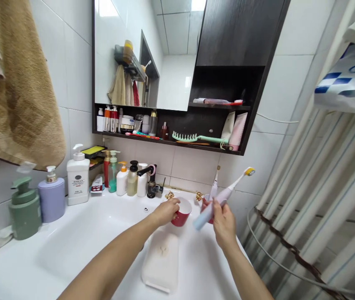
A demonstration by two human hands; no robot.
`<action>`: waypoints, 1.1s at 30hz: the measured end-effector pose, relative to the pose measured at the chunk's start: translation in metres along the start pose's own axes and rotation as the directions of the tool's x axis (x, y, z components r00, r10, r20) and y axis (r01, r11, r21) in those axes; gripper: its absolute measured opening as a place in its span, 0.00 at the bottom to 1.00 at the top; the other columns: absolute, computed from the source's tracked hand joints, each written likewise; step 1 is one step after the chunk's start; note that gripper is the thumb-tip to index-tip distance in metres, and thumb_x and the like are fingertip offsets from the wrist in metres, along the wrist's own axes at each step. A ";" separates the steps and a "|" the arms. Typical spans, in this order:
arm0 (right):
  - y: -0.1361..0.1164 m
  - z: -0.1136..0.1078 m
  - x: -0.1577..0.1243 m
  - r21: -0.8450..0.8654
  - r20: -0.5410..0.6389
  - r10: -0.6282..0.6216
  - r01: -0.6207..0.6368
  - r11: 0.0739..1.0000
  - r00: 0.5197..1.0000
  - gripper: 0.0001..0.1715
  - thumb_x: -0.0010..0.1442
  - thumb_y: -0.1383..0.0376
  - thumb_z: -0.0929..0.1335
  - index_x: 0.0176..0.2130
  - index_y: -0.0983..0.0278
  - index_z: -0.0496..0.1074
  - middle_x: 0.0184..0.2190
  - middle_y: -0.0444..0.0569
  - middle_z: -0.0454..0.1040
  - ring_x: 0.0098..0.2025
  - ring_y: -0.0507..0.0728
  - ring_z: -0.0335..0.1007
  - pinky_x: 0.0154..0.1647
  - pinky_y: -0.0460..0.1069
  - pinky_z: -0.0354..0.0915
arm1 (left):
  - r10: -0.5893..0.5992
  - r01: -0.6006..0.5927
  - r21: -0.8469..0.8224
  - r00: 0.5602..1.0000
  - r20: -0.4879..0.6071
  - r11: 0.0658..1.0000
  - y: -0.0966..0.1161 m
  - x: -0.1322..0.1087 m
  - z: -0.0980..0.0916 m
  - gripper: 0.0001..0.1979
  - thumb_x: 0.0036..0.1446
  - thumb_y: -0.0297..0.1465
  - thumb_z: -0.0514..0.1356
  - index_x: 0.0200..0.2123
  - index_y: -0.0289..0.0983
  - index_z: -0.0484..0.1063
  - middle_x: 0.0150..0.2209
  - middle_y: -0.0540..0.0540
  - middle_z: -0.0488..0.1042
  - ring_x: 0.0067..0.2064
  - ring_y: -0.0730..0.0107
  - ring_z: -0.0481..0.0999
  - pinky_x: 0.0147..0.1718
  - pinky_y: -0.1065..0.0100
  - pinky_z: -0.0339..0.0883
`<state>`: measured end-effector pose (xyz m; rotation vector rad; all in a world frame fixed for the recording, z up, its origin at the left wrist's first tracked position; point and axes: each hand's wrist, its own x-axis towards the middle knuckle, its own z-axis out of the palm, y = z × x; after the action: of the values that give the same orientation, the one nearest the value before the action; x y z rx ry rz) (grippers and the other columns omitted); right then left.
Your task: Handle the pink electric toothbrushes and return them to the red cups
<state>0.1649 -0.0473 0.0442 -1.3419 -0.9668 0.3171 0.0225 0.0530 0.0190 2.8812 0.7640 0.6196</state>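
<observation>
Forearms (117, 254) sit nearest cam, R grip (225, 221) pinching toothbrush (225, 193) mid-handle, L grip (167, 210) holding red cup (182, 217).

The held electric toothbrush (226, 193) runs from pale lilac to light blue, with yellow bristles (250, 171). The left cup (181, 219) is red outside, white inside. The basin (102, 221) is white, the hairbrush (200, 138) mint green, the towel (23, 91) tan. One pump bottle (52, 200) is lavender, another (25, 216) sage green. Blue checks pattern the plastic package (349, 81).
</observation>
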 end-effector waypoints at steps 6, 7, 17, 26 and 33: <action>0.020 -0.013 -0.031 0.122 0.137 0.178 -0.195 0.973 0.974 0.16 0.44 0.53 0.61 0.24 0.64 0.60 0.17 0.41 0.64 0.16 0.48 0.59 0.16 0.43 0.58 | -0.021 0.020 0.012 0.997 0.069 1.000 -0.011 0.038 0.005 0.09 0.45 0.23 0.48 0.29 0.36 0.66 0.49 0.48 0.56 0.49 0.69 0.54 0.43 0.69 0.51; 0.023 -0.011 -0.033 0.119 0.157 0.199 -0.219 0.969 0.967 0.16 0.44 0.53 0.61 0.24 0.64 0.60 0.17 0.41 0.63 0.16 0.48 0.58 0.16 0.43 0.58 | -0.029 0.029 -0.001 0.997 0.076 1.000 -0.012 0.043 0.006 0.10 0.46 0.24 0.47 0.29 0.37 0.66 0.50 0.50 0.56 0.49 0.70 0.54 0.43 0.70 0.51; 0.028 0.005 -0.043 0.055 0.231 0.282 -0.302 0.952 0.931 0.15 0.46 0.53 0.59 0.23 0.63 0.57 0.16 0.39 0.59 0.16 0.48 0.57 0.16 0.43 0.56 | -0.009 0.016 0.191 0.999 -0.034 0.981 -0.027 0.089 0.011 0.12 0.48 0.24 0.46 0.29 0.36 0.68 0.48 0.46 0.59 0.52 0.70 0.49 0.48 0.67 0.39; 0.030 0.001 -0.045 0.039 0.215 0.270 -0.285 0.958 0.939 0.15 0.46 0.53 0.59 0.25 0.63 0.58 0.17 0.40 0.60 0.17 0.48 0.57 0.17 0.43 0.56 | -0.228 0.251 0.185 0.964 -0.136 0.950 -0.004 0.078 0.025 0.20 0.40 0.24 0.52 0.41 0.35 0.62 0.50 0.41 0.54 0.50 0.61 0.52 0.44 0.63 0.48; 0.032 0.001 -0.047 0.064 0.219 0.267 -0.287 0.956 0.938 0.16 0.45 0.53 0.60 0.24 0.63 0.57 0.17 0.40 0.60 0.17 0.48 0.57 0.16 0.43 0.56 | -0.340 0.340 -0.017 0.938 -0.063 0.940 0.009 0.085 0.032 0.11 0.44 0.24 0.48 0.31 0.36 0.67 0.48 0.45 0.58 0.48 0.66 0.57 0.41 0.68 0.54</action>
<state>0.1468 -0.0718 -0.0040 -1.3771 -0.9207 0.7237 0.1073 0.0876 0.0220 2.6377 1.2316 0.6683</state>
